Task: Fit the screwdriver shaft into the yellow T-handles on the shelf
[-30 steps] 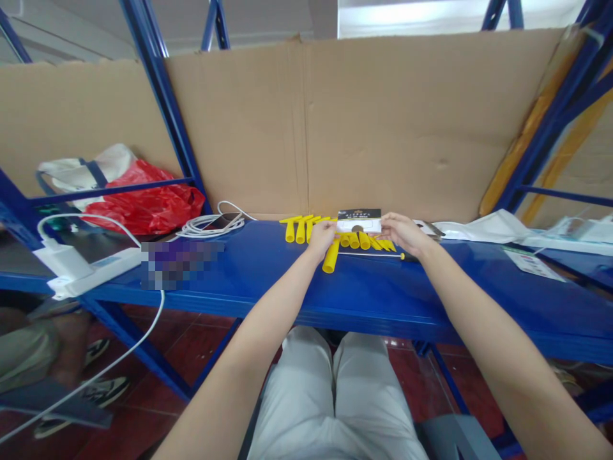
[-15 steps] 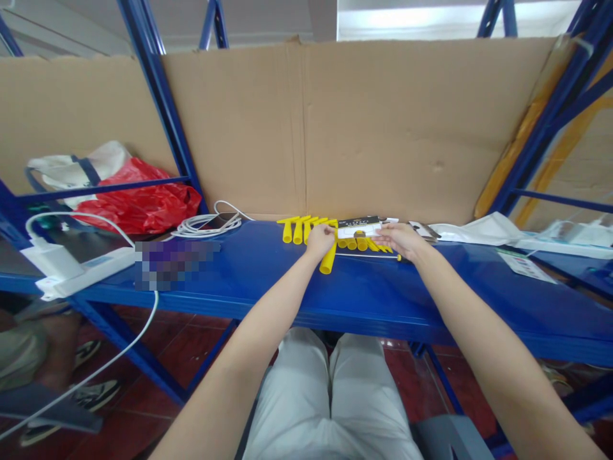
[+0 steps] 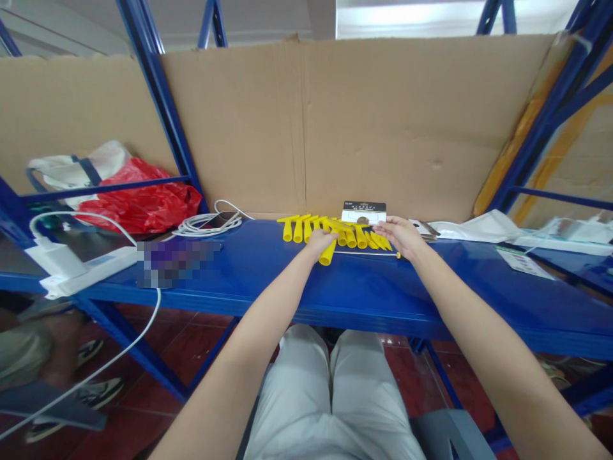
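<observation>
My left hand (image 3: 322, 241) is closed round a yellow plastic piece (image 3: 327, 257), its hollow round end pointing toward me. At the lower right corner of a black-and-white packaging card (image 3: 364, 209), my right hand (image 3: 401, 236) pinches with its fingertips. The card stands tilted up behind the yellow pieces, with a dark round spot low in its middle. More yellow pieces of the same kind (image 3: 297, 231) lie in a row along the back of the shelf. Several flat yellow blades (image 3: 376, 240) lie just left of my right hand. A thin white rod (image 3: 364, 253) with a yellow tip lies in front.
On the left are a power strip (image 3: 90, 271) with a plugged charger, a coiled white cable (image 3: 205, 225) and a red plastic bag (image 3: 138, 198). White packaging (image 3: 479, 228) and a printed card (image 3: 524, 262) lie on the right. Cardboard (image 3: 383, 128) walls the back.
The card has moved up and back, showing more of its face and uncovering yellow pieces below it. My left hand has shifted slightly, and the yellow piece's round end has drawn back a little.
</observation>
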Demonstrator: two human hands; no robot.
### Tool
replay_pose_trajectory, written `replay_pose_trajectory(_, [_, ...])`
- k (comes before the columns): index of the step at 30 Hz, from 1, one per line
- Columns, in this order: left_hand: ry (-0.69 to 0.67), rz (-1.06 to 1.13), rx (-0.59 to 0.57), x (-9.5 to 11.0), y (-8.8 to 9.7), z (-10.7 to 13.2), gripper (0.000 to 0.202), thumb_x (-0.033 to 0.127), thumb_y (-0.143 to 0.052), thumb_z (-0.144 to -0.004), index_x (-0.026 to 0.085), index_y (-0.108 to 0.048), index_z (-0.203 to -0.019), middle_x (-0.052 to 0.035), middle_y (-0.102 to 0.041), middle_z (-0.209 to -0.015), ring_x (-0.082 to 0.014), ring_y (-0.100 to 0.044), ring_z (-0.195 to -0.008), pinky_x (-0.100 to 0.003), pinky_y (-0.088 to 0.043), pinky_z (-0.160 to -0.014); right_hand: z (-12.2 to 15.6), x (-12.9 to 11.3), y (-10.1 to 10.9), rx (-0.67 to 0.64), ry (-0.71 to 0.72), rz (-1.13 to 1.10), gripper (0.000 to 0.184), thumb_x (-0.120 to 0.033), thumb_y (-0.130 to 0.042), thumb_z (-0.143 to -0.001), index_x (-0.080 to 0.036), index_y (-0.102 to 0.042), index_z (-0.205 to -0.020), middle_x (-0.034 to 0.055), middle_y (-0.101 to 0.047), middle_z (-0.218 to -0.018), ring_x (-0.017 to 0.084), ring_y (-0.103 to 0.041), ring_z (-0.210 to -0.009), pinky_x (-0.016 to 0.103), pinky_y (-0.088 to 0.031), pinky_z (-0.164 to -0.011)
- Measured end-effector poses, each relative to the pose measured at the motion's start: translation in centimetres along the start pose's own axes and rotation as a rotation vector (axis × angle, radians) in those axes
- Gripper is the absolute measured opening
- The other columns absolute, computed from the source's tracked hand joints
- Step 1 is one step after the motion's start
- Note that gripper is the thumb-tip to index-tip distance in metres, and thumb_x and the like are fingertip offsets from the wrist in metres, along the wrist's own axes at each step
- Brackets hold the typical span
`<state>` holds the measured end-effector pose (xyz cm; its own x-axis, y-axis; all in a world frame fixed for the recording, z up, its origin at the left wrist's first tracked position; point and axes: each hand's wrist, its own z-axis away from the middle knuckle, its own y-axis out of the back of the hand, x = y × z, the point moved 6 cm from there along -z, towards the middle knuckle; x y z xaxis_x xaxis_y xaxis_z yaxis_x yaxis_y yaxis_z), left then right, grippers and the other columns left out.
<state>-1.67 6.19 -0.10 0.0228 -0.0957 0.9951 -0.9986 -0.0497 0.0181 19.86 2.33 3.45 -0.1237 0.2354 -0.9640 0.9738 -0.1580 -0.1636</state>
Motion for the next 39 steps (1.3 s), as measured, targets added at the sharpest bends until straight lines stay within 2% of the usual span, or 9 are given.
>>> replay_pose_trajectory(3, [0.070, 0.066, 0.052, 0.5, 0.5, -0.2, 0.007, 0.011, -0.068, -0.072, 0.018, -0.066, -0.072, -0.0070, -0.070, -0.072, -0.0271, -0.071, -0.088, -0.036, -0.055, -0.079, 0.3, -0.3, -0.2, -0.012, 0.008, -0.023, 0.024, 0.001, -0.061, -0.083, -0.018, -0.060, -0.068, -0.0006, -0.066, -0.068, 0.006, -0.064, -0.062, 0.015, -0.055, -0.070])
replay_pose_trajectory(8, [0.149, 0.461, 0.241, 0.7, 1.9, -0.4, 0.012, 0.007, -0.061, -0.079, 0.018, -0.065, -0.084, -0.0062, -0.073, -0.087, -0.0210, -0.072, -0.092, -0.027, -0.057, -0.077, 0.9, -0.5, -0.7, -0.074, -0.012, -0.014, 0.020, -0.001, -0.064, -0.082, -0.017, -0.061, -0.071, -0.0006, -0.066, -0.067, 0.006, -0.061, -0.059, 0.018, -0.055, -0.069])
replay_pose_trajectory(11, [0.193, 0.548, 0.347, 0.2, 2.9, -0.5, 0.015, 0.009, -0.061, -0.082, 0.018, -0.063, -0.093, -0.0050, -0.073, -0.092, -0.0166, -0.072, -0.083, -0.023, -0.056, -0.067, 1.1, -0.4, -1.0, -0.137, -0.031, -0.003, 0.017, -0.005, -0.070, -0.080, -0.017, -0.061, -0.071, -0.0008, -0.065, -0.065, 0.007, -0.060, -0.057, 0.018, -0.055, -0.067])
replay_pose_trajectory(15, [0.267, 0.546, 0.394, -0.4, 3.7, -0.5, 0.020, 0.014, -0.061, -0.085, 0.018, -0.061, -0.105, -0.0029, -0.073, -0.091, -0.0111, -0.069, -0.067, -0.018, -0.049, -0.054, 1.3, -0.4, -1.5, -0.214, -0.027, 0.008, 0.018, -0.011, -0.078, -0.075, -0.017, -0.061, -0.071, -0.0004, -0.066, -0.065, 0.007, -0.061, -0.057, 0.020, -0.056, -0.069])
replay_pose_trajectory(18, [0.245, 0.529, 0.365, -0.2, 3.6, -0.6, 0.020, 0.017, -0.061, -0.086, 0.019, -0.062, -0.106, -0.0017, -0.073, -0.085, -0.0097, -0.067, -0.059, -0.017, -0.047, -0.050, 1.6, -0.3, -2.0, -0.243, -0.022, 0.007, 0.020, -0.012, -0.079, -0.074, -0.017, -0.060, -0.070, 0.0002, -0.067, -0.067, 0.008, -0.063, -0.059, 0.021, -0.056, -0.071])
replay_pose_trajectory(21, [0.206, 0.486, 0.296, 0.1, 2.9, -0.6, 0.018, 0.018, -0.064, -0.084, 0.018, -0.064, -0.103, -0.0016, -0.072, -0.077, -0.0119, -0.067, -0.058, -0.020, -0.051, -0.054, 1.9, -0.1, -2.5, -0.258, -0.044, 0.013, 0.021, -0.010, -0.076, -0.076, -0.017, -0.057, -0.068, 0.0012, -0.069, -0.068, 0.009, -0.066, -0.061, 0.022, -0.056, -0.072])
replay_pose_trajectory(27, [0.136, 0.488, 0.015, 0.8, 0.6, -0.5, 0.004, 0.019, -0.065, -0.083, 0.017, -0.068, -0.085, -0.0053, -0.075, -0.081, -0.0179, -0.072, -0.079, -0.031, -0.057, -0.077, 2.2, 0.2, -3.1, -0.252, -0.067, 0.032, 0.023, -0.007, -0.072, -0.079, -0.017, -0.055, -0.068, 0.0050, -0.073, -0.073, 0.012, -0.070, -0.065, 0.021, -0.056, -0.070])
replay_pose_trajectory(33, [0.094, 0.532, -0.145, 1.8, -0.7, 0.6, 0.012, 0.021, -0.068, -0.080, 0.017, -0.070, -0.092, -0.0068, -0.077, -0.091, -0.0207, -0.072, -0.089, -0.034, -0.058, -0.083, 2.4, 0.1, -3.2, -0.220, -0.056, 0.016, 0.025, -0.005, -0.071, -0.080, -0.017, -0.054, -0.066, 0.0030, -0.073, -0.071, 0.010, -0.069, -0.064, 0.019, -0.056, -0.069])
replay_pose_trajectory(39, [0.098, 0.468, -0.155, 1.8, -1.2, 1.0, 0.013, 0.021, -0.075, -0.074, 0.016, -0.069, -0.085, -0.0064, -0.076, -0.086, -0.0191, -0.072, -0.082, -0.033, -0.057, -0.081, 2.2, 0.3, -3.3, -0.195, -0.048, 0.011, 0.026, -0.006, -0.071, -0.080, -0.018, -0.053, -0.067, 0.0021, -0.072, -0.069, 0.012, -0.071, -0.068, 0.023, -0.058, -0.074])
